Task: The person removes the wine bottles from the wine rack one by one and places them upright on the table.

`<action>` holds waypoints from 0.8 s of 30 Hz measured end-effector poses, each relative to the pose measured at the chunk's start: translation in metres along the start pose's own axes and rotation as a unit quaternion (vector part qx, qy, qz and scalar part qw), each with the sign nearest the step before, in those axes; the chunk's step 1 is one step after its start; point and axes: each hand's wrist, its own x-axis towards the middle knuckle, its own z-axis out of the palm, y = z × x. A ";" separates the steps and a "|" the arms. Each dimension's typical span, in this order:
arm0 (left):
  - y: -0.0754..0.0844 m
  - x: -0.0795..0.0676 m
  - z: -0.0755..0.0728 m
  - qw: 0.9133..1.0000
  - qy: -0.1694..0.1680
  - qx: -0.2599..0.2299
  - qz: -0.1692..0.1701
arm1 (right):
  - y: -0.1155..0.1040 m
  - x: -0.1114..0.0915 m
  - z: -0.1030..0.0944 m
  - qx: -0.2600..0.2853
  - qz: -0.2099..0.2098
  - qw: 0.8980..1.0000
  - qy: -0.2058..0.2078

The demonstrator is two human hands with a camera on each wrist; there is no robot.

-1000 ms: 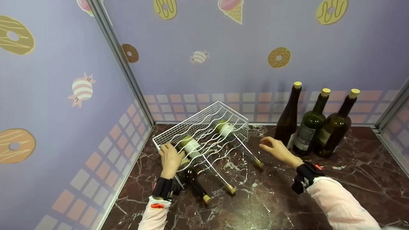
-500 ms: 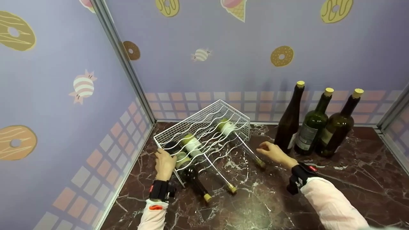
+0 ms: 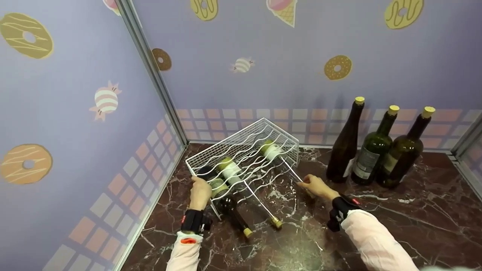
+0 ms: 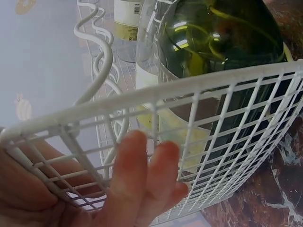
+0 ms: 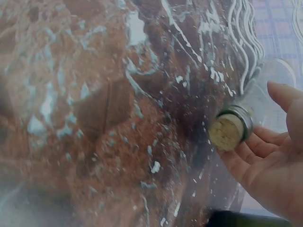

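Observation:
A white wire wine rack [image 3: 246, 140] holds three corked wine bottles lying on its wavy bars, necks toward the front right. My left hand [image 3: 200, 192] grips the rack's left mesh side, beside a dark green bottle [image 3: 227, 205]; in the left wrist view its fingers [image 4: 130, 165] lie against the mesh with the thumb on the other side. In the middle lies a clear bottle [image 3: 230, 171]. My right hand [image 3: 316, 186] is at the neck of the right-hand clear bottle [image 3: 272, 151]. In the right wrist view, extended fingers pass beneath that neck near its cork [image 5: 225, 133], the thumb held apart.
Three corked bottles stand upright at the right near the back wall: a slim dark one [image 3: 343, 145], a green one [image 3: 371, 158] and a dark one [image 3: 403, 156]. The dark marbled tabletop [image 3: 286, 248] is bounded by patterned panels [image 3: 241, 86].
My right hand has moved left and down to the neck of the right-hand clear bottle. My left hand has shifted slightly outward from the dark green bottle onto the rack's left edge.

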 end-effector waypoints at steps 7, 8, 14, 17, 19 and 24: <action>0.000 -0.002 0.001 1.000 0.027 0.005 0.004 | 0.004 -0.001 0.010 -0.013 0.004 1.000 0.011; 0.001 -0.002 0.001 1.000 0.028 0.007 0.002 | 0.004 -0.001 0.010 -0.012 0.001 1.000 0.012; 0.004 -0.002 0.002 0.999 0.032 0.010 -0.001 | 0.005 -0.001 0.008 -0.045 -0.009 0.997 0.058; 0.002 -0.003 0.003 0.999 0.040 0.007 0.006 | 0.004 -0.003 0.003 -0.080 -0.021 0.993 0.081; 0.001 -0.003 0.003 0.999 0.044 0.005 0.010 | 0.003 -0.005 -0.002 -0.101 -0.037 0.991 0.084; 0.000 -0.002 0.003 0.999 0.043 0.005 0.013 | -0.006 -0.010 -0.015 -0.129 -0.057 0.987 0.078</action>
